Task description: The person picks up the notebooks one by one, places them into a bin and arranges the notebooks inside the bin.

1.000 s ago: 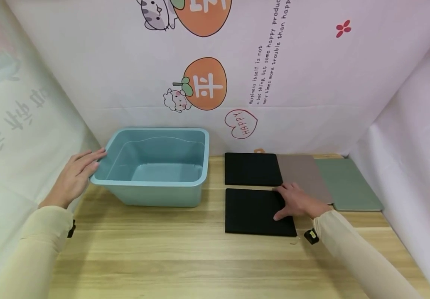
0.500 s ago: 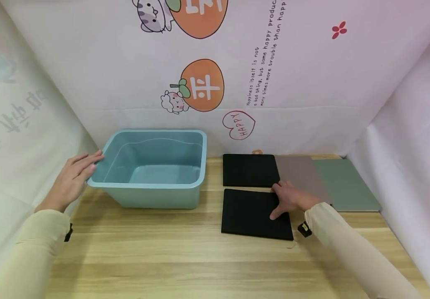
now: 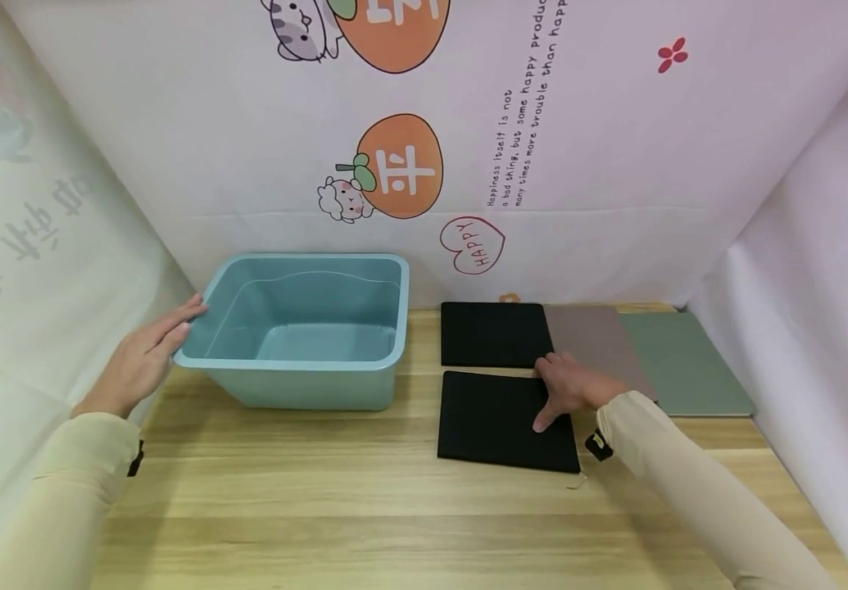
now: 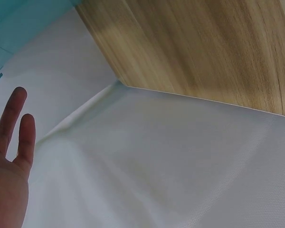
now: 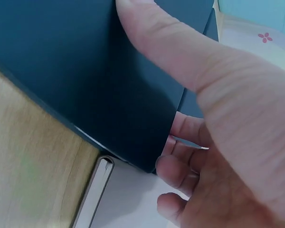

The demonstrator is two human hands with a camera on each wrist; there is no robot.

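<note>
A light blue plastic bin [image 3: 298, 387] stands on the left of the table. My left hand [image 3: 139, 360] rests against its left rim, fingers extended; two straight fingers [image 4: 24, 140] show in the left wrist view. Right of the bin lies a black notebook [image 3: 497, 422], slightly turned. My right hand [image 3: 574, 389] grips it near its far right corner, thumb on the cover and the other fingers bent at the edge. In the right wrist view the thumb [image 5: 168, 45] lies across the dark cover [image 5: 85, 76]; the fingertips partly disappear behind the edge.
Behind lies a second black notebook [image 3: 496, 334]. A taupe notebook [image 3: 600, 344] and a grey-green one [image 3: 689, 360] lie to its right. White printed cloth [image 3: 586, 147] walls the back and both sides of the wooden table [image 3: 335, 508].
The near black notebook has turned slightly, its right side shifting towards me. My right hand has moved a little left with it. The left hand stays at the bin's rim.
</note>
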